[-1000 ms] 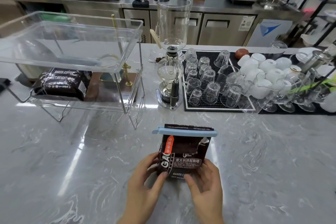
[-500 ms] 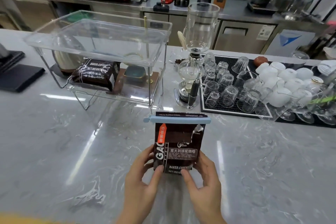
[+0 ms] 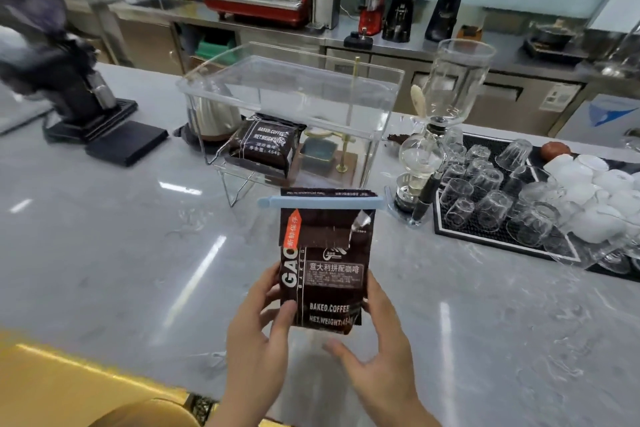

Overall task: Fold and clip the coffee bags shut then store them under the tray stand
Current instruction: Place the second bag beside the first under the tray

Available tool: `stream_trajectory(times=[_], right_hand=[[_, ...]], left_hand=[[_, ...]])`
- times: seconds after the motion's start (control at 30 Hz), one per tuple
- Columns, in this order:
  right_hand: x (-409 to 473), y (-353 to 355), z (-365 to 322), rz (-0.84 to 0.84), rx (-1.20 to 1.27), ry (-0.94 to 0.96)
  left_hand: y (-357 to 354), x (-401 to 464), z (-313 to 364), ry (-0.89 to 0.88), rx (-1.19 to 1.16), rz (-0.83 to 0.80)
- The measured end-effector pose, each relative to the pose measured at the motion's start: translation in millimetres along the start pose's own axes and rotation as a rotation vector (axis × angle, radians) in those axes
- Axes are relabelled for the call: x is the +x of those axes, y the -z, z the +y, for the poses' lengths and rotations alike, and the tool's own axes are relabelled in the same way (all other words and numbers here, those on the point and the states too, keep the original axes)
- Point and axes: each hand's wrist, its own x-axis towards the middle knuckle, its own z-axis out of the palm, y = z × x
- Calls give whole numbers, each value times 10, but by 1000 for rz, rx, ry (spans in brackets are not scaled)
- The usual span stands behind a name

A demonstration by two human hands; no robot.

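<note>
I hold a dark brown coffee bag (image 3: 325,270) upright above the marble counter, its folded top closed by a long light-blue clip (image 3: 322,202). My left hand (image 3: 258,340) grips the bag's lower left side, thumb on its front. My right hand (image 3: 375,350) holds the lower right edge, thumb spread below the bag. Behind stands a clear tray stand (image 3: 294,94) on wire legs. A second dark coffee bag (image 3: 265,146) lies on the shelf under its tray.
A glass siphon brewer (image 3: 440,135) stands right of the stand. A black mat (image 3: 498,236) with several upturned glasses and white cups fills the right. A kettle (image 3: 211,114) sits behind the stand, a grinder (image 3: 69,90) at far left. Espresso machines line the back counter.
The clipped bag has risen off the counter and sits higher in both hands. My view has swung left, so the stand now lies straight ahead.
</note>
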Motion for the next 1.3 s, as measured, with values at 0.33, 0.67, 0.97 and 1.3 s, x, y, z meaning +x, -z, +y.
stream_trajectory(times=[0.33,0.67,0.97,1.3], right_hand=[[215,-270,-247,-149,-143,59],[385,-375,-360,-76,-232,136],[500,-300,-415,1,-184,104],[701,-237,-470,57,-114,25]], left_hand=[[419,276,162,56,84,-38],[585,485,100,76,126,-104],[577,611,229,-30,110,-218],[603,821,216,-187,274,-359]])
